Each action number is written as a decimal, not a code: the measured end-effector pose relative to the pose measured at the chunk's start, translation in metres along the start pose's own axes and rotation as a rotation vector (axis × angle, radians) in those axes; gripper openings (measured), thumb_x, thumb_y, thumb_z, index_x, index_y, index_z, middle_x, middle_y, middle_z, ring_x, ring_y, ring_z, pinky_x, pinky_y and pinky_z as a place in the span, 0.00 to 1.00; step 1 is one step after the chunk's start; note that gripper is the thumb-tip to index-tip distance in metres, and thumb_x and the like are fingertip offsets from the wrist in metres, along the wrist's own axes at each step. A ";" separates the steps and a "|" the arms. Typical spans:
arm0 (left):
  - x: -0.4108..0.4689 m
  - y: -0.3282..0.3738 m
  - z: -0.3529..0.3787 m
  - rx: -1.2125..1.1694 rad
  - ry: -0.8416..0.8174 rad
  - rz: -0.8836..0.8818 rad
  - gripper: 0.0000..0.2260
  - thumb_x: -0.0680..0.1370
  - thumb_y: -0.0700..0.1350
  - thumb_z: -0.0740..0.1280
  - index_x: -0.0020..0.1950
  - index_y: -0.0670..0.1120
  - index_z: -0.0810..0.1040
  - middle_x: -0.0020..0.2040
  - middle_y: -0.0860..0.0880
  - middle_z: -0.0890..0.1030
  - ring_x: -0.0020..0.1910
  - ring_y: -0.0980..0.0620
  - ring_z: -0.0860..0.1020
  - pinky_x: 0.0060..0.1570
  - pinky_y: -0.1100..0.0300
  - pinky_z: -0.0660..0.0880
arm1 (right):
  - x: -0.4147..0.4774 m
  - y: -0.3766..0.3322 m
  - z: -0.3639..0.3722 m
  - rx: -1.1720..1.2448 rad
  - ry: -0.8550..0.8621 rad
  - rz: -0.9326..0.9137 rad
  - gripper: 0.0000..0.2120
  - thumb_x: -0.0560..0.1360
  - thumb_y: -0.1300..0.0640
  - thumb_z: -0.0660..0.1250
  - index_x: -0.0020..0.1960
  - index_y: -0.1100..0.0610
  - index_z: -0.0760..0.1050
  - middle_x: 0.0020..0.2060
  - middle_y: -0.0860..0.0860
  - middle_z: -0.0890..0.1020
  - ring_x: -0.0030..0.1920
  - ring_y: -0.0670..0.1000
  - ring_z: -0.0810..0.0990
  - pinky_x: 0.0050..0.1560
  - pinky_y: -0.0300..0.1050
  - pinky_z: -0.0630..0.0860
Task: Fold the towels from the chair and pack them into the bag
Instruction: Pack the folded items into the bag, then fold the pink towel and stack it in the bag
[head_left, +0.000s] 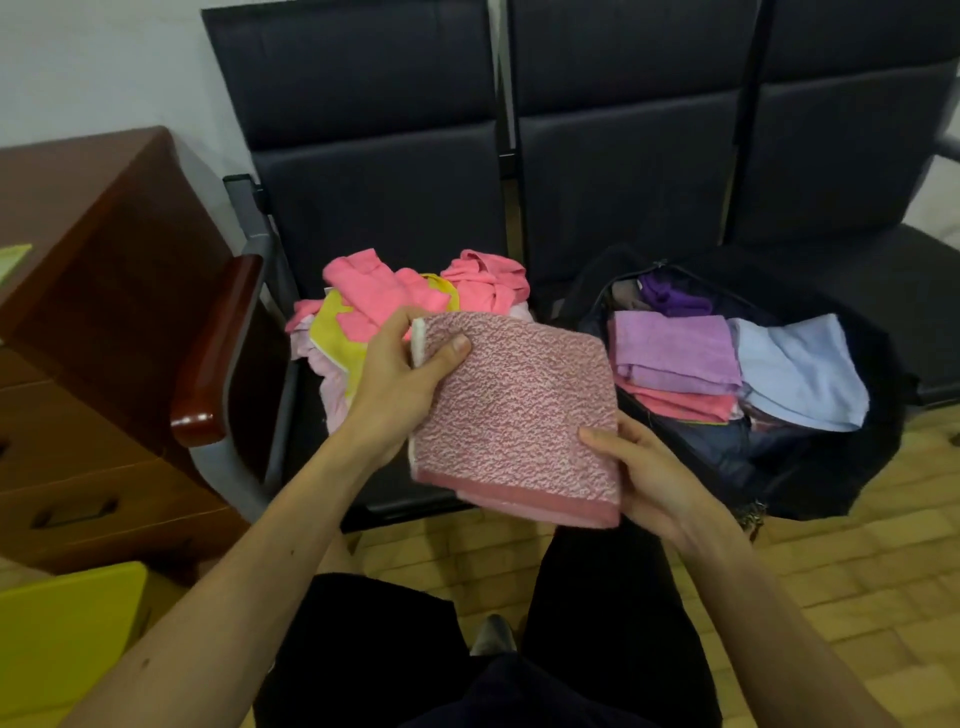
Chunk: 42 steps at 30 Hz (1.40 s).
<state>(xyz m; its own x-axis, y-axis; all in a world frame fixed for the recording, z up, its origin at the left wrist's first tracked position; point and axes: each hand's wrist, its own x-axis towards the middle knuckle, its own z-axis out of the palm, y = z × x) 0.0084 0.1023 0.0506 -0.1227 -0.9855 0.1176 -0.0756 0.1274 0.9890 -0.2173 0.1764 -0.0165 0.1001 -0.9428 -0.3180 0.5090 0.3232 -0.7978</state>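
I hold a folded pink-and-white textured towel (519, 410) in the air in front of the chairs. My left hand (400, 379) pinches its upper left corner with thumb on top. My right hand (644, 478) grips its lower right edge, fingers underneath. Behind it, a loose pile of pink and yellow towels (384, 306) lies on the left dark chair seat (311, 415). To the right, an open dark bag (810, 467) rests on the middle seat and holds folded towels: a lilac one (675, 348), a coral one (680, 402) under it and a light blue one (805, 374).
A row of dark padded chairs (623, 171) stands against the wall. A brown wooden cabinet with drawers (88, 338) is at the left, beside the chair's wooden armrest (218, 353). A yellow object (62, 629) sits at the lower left. My dark-trousered legs (571, 649) are below.
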 end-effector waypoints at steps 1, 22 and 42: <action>0.003 -0.003 0.009 -0.126 -0.004 -0.095 0.07 0.77 0.41 0.71 0.54 0.47 0.77 0.48 0.46 0.84 0.48 0.47 0.84 0.47 0.51 0.82 | -0.003 -0.005 -0.004 0.037 0.041 -0.025 0.19 0.70 0.62 0.69 0.60 0.55 0.78 0.55 0.57 0.84 0.51 0.53 0.85 0.45 0.44 0.82; 0.106 -0.100 0.202 -0.115 -0.469 -0.588 0.24 0.72 0.33 0.75 0.66 0.43 0.76 0.58 0.45 0.84 0.57 0.46 0.82 0.61 0.47 0.78 | 0.043 -0.087 -0.179 -0.296 0.447 -0.093 0.11 0.79 0.59 0.66 0.60 0.50 0.73 0.56 0.55 0.83 0.54 0.56 0.83 0.55 0.51 0.81; 0.227 -0.178 0.270 0.208 -0.393 -0.520 0.33 0.66 0.41 0.82 0.68 0.48 0.72 0.58 0.50 0.83 0.55 0.52 0.81 0.61 0.52 0.78 | 0.182 -0.117 -0.256 -0.798 0.783 0.013 0.22 0.76 0.57 0.71 0.66 0.59 0.70 0.45 0.58 0.81 0.41 0.55 0.80 0.45 0.50 0.78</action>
<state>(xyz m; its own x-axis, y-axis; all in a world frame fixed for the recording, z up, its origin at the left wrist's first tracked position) -0.2726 -0.1134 -0.1234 -0.3657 -0.8156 -0.4484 -0.4059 -0.2937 0.8654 -0.4776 -0.0123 -0.1120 -0.6075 -0.7183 -0.3391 -0.2111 0.5576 -0.8028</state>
